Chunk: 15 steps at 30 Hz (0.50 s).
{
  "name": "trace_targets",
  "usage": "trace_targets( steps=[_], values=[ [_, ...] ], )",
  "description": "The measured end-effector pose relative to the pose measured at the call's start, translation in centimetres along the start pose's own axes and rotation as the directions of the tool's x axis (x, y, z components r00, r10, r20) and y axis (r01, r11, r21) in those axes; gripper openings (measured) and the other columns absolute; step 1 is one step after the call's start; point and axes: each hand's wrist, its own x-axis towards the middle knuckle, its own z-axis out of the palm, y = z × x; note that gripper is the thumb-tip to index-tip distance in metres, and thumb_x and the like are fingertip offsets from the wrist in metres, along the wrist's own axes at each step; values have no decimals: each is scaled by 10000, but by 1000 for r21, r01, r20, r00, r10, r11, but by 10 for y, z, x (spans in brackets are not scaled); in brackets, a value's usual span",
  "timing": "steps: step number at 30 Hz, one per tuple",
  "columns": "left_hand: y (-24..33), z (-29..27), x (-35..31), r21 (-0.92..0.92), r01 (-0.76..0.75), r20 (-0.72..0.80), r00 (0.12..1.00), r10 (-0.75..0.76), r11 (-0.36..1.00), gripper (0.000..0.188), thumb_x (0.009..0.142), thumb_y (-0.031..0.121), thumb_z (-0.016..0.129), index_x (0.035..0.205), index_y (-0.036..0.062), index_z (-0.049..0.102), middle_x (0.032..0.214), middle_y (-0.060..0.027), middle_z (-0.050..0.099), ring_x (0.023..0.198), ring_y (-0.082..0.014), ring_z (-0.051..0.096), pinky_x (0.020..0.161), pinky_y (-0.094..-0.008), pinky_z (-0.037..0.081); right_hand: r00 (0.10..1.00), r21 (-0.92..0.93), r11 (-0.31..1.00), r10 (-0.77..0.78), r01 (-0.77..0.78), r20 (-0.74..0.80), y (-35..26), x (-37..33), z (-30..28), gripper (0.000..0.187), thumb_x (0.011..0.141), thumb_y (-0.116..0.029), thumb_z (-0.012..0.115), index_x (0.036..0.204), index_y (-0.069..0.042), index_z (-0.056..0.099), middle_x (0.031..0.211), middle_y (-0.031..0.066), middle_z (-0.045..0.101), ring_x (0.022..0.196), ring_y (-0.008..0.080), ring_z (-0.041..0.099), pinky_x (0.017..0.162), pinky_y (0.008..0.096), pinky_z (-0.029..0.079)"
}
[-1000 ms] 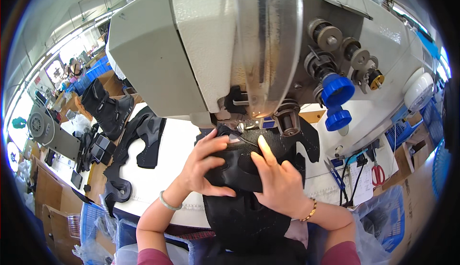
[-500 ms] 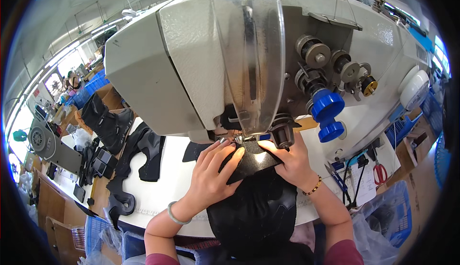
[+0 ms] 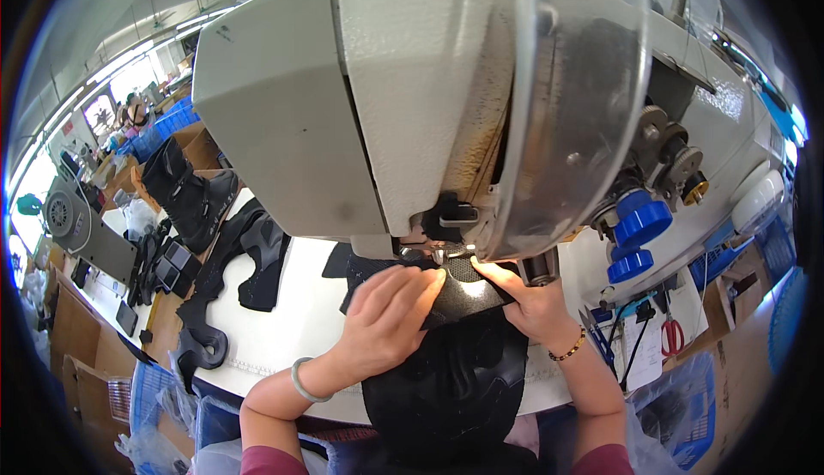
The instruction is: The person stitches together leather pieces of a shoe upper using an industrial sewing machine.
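Observation:
Under the head of a large sewing machine (image 3: 283, 106) lies a black textured fabric piece (image 3: 468, 302), with a bright lamp spot on it. My left hand (image 3: 386, 316) rests at its left side, fingers bent and pressed together, tips close to the presser foot (image 3: 442, 256). At the right edge my right hand (image 3: 541, 310) grips the piece, thumb on top pointing to the foot, other fingers partly hidden behind the machine. Below, a larger black moulded piece (image 3: 446, 389) hangs over the table edge toward my lap; whether the two are joined I cannot tell.
Black cut pieces (image 3: 262, 260) and a black boot (image 3: 184, 196) lie to the left. Red-handled scissors (image 3: 673, 336) sit at the right. Blue thread-tension knobs (image 3: 642, 222) jut from the machine. A blue crate (image 3: 695, 415) with plastic bags stands at lower right.
My view has shifted closer to the machine head. My left fingers, spread over the piece before, are drawn together and slightly back. The right thumb stays on the piece.

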Motion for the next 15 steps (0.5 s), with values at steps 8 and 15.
trace_targets(
  steps=[8, 15],
  values=[
    [2, 2, 4, -33, -116, 5, 993, 116, 993, 344, 641, -28, 619, 982, -14, 660, 956, -99, 649, 873, -238, 642, 795, -325, 551, 998, -38, 998, -58, 59, 26, 8, -10, -1, 586, 553, 90, 502, 1079, -107, 671, 1010, 73, 668, 920, 255, 624, 882, 386, 442],
    [-1, 5, 3, 43, -156, 31, 987, 155, 987, 321, 663, 29, 617, 979, -4, 666, 1000, -78, 630, 951, -195, 611, 866, -295, 529, 997, 28, 998, -61, 60, 45, 9, -4, -8, 520, 575, 82, 505, 1041, -75, 673, 1039, 86, 664, 975, 259, 626, 899, 384, 466]
  ],
)
